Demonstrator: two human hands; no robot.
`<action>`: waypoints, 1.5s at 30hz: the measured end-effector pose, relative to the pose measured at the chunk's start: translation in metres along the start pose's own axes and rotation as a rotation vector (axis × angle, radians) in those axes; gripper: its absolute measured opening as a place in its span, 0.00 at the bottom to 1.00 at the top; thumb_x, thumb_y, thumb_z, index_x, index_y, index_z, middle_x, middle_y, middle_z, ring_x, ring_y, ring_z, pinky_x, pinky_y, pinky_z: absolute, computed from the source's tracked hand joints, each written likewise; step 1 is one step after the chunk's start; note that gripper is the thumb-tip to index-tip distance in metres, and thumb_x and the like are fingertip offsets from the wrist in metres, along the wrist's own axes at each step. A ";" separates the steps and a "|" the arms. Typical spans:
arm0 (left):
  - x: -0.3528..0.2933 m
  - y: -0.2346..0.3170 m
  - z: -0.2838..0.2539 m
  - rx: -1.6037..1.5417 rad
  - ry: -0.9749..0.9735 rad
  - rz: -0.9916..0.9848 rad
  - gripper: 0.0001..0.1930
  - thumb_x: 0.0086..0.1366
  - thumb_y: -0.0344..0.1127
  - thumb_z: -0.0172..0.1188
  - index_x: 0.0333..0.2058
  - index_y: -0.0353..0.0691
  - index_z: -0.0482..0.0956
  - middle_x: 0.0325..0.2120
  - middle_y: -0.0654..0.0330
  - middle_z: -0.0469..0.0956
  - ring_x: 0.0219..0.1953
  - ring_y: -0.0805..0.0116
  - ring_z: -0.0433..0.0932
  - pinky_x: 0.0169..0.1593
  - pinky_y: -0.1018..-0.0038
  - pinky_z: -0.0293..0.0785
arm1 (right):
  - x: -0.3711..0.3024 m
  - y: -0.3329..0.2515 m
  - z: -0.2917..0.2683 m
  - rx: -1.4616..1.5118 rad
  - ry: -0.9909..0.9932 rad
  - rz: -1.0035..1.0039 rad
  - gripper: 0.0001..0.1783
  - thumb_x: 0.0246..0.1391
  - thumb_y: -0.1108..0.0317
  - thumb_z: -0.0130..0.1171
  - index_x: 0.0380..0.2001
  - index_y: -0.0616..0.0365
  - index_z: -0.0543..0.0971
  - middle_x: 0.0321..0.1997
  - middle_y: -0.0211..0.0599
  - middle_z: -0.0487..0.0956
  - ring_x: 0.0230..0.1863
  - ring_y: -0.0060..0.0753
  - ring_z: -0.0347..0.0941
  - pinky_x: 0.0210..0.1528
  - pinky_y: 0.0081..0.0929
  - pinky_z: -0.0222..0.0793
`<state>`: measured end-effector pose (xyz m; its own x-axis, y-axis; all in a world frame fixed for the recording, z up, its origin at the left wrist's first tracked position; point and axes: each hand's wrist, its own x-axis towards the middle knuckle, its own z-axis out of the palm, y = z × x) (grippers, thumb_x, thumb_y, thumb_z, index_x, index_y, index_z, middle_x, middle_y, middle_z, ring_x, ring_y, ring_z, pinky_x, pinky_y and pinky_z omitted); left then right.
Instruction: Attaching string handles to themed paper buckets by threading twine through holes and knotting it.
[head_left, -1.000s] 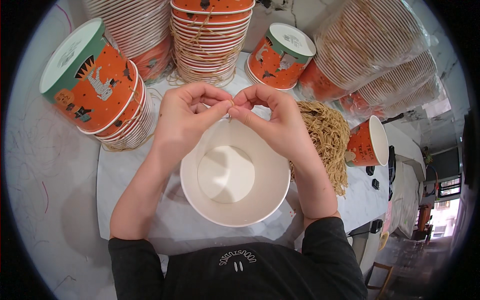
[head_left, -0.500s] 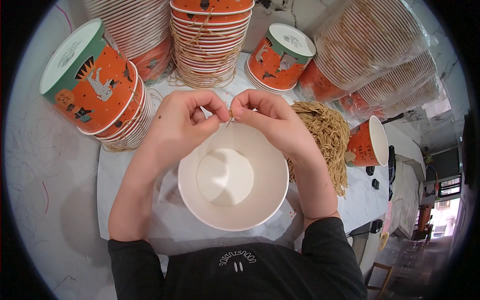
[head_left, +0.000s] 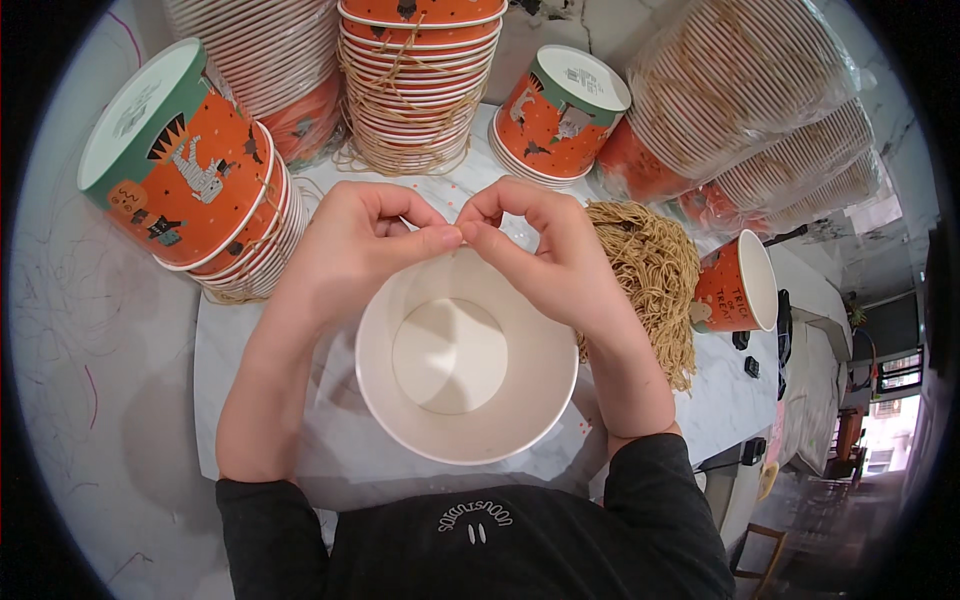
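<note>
A white-lined paper bucket (head_left: 535,380) stands mouth up in front of me, with its bare inside and round bottom showing. At its far rim my left hand (head_left: 365,240) pinches thumb and forefinger together. Opposite it my right hand (head_left: 540,240) is closed in the same way, and the fingertips of both hands meet. Between them is a short bit of tan string, mostly hidden by the fingers. Beside my right forearm lies a big loose bundle of tan strings (head_left: 650,275).
Orange bucket stacks stand at the left (head_left: 200,180) and far middle (head_left: 418,110). Plastic-wrapped stacks (head_left: 740,80) are at the far right, next to a short upside-down stack (head_left: 560,115). An orange cup (head_left: 722,285) lies tilted beyond the strings. Small black pieces (head_left: 751,367) rest near the table's right edge.
My fingertips have drawn closer together and now touch, covering most of the string that showed between them. The bucket and the stacks have stayed in place.
</note>
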<state>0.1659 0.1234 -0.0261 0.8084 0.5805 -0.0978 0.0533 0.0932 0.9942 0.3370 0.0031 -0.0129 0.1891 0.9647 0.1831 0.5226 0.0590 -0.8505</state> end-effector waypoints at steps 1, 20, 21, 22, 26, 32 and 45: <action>0.001 -0.001 -0.001 -0.001 -0.001 0.000 0.11 0.64 0.35 0.70 0.32 0.32 0.83 0.21 0.66 0.81 0.21 0.85 0.75 0.23 0.84 0.66 | -0.001 -0.001 -0.001 0.019 -0.004 0.040 0.07 0.62 0.72 0.60 0.32 0.65 0.80 0.34 0.24 0.80 0.39 0.11 0.73 0.40 0.15 0.68; 0.001 0.007 -0.001 0.058 -0.024 -0.017 0.07 0.68 0.36 0.65 0.34 0.39 0.82 0.28 0.68 0.83 0.24 0.87 0.69 0.27 0.86 0.62 | -0.001 0.001 0.002 0.172 -0.030 0.132 0.08 0.64 0.71 0.59 0.40 0.66 0.78 0.39 0.27 0.80 0.41 0.12 0.74 0.43 0.15 0.71; 0.001 0.008 -0.001 0.038 -0.040 -0.042 0.07 0.68 0.35 0.66 0.35 0.39 0.82 0.29 0.68 0.83 0.25 0.88 0.70 0.28 0.86 0.62 | -0.002 0.002 0.002 0.172 -0.029 0.133 0.08 0.64 0.71 0.59 0.40 0.66 0.78 0.39 0.27 0.80 0.41 0.12 0.74 0.43 0.15 0.71; 0.000 0.008 -0.003 0.038 -0.040 -0.041 0.07 0.68 0.35 0.66 0.35 0.39 0.82 0.29 0.68 0.83 0.25 0.88 0.70 0.28 0.86 0.62 | -0.002 0.001 0.003 0.182 -0.027 0.139 0.08 0.64 0.71 0.59 0.41 0.66 0.78 0.38 0.27 0.80 0.41 0.12 0.74 0.42 0.15 0.71; 0.001 0.005 -0.008 -0.018 -0.056 -0.024 0.06 0.67 0.34 0.66 0.36 0.38 0.81 0.29 0.69 0.82 0.25 0.88 0.70 0.28 0.86 0.62 | -0.003 -0.005 0.000 0.075 -0.027 0.123 0.09 0.61 0.71 0.63 0.39 0.66 0.80 0.36 0.27 0.80 0.40 0.13 0.75 0.42 0.17 0.72; 0.004 0.003 -0.009 -0.023 -0.064 0.000 0.06 0.67 0.33 0.65 0.36 0.38 0.81 0.27 0.69 0.80 0.23 0.87 0.67 0.27 0.85 0.60 | -0.002 0.006 0.006 -0.064 0.006 -0.107 0.10 0.53 0.67 0.67 0.34 0.63 0.82 0.31 0.39 0.81 0.36 0.37 0.78 0.30 0.33 0.72; -0.004 0.015 0.004 0.053 -0.033 -0.009 0.09 0.63 0.29 0.69 0.41 0.33 0.83 0.28 0.69 0.82 0.27 0.89 0.74 0.29 0.88 0.64 | -0.005 -0.007 -0.002 -0.115 0.048 -0.011 0.09 0.51 0.69 0.65 0.32 0.64 0.81 0.31 0.42 0.80 0.33 0.37 0.80 0.31 0.31 0.74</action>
<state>0.1658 0.1195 -0.0103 0.8265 0.5527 -0.1064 0.0912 0.0550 0.9943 0.3340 -0.0029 -0.0069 0.2205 0.9507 0.2179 0.6160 0.0375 -0.7868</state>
